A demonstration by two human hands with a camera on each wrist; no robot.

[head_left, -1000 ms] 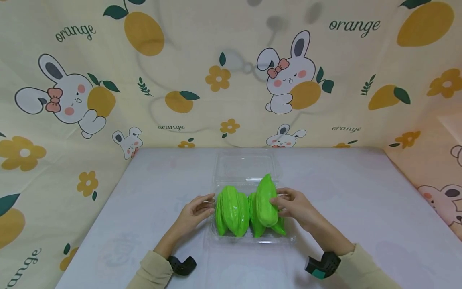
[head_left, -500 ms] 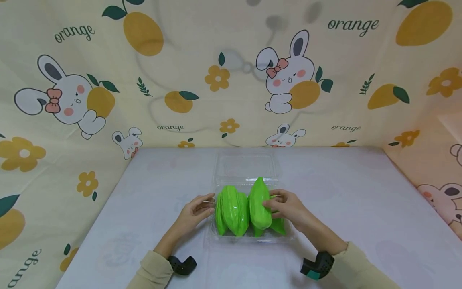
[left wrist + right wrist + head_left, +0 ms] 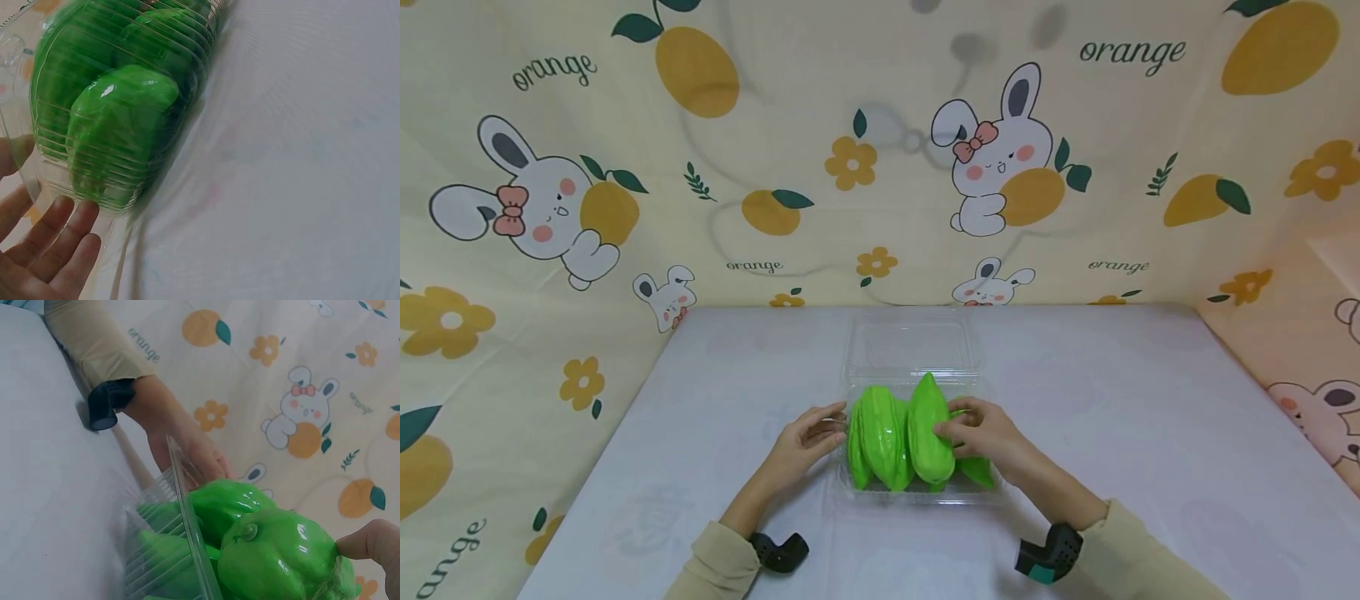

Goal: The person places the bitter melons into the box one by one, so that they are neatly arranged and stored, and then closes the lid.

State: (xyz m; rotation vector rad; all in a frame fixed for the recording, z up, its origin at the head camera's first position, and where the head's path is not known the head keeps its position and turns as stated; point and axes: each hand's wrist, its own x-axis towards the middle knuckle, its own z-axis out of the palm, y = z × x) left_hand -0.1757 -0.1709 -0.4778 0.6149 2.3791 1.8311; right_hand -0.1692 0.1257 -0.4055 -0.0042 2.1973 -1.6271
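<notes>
A clear plastic clamshell box [image 3: 925, 498] lies open on the table, its tray toward me and its lid folded back. Green ridged star fruit [image 3: 880, 437] fill the tray's left half. My left hand [image 3: 805, 446] holds the tray's left edge, its fingertips against the ribbed wall [image 3: 112, 187] in the left wrist view. With thumb and fingers my right hand [image 3: 992, 437] grips another star fruit [image 3: 929, 433], which sits higher than the others and partly overlaps them. Right of it, one more star fruit [image 3: 976, 472] shows beneath the hand.
The box's see-through lid [image 3: 910, 346] lies flat behind the tray. White cloth covers the table [image 3: 1112, 375]. A printed curtain [image 3: 820, 100] with rabbits and oranges rises at the back and sides. Each wrist wears a black camera [image 3: 780, 552].
My right hand has moved left with the gripped star fruit, bringing it beside the left group. It also sits slightly lower. The left hand stays in place at the box edge.
</notes>
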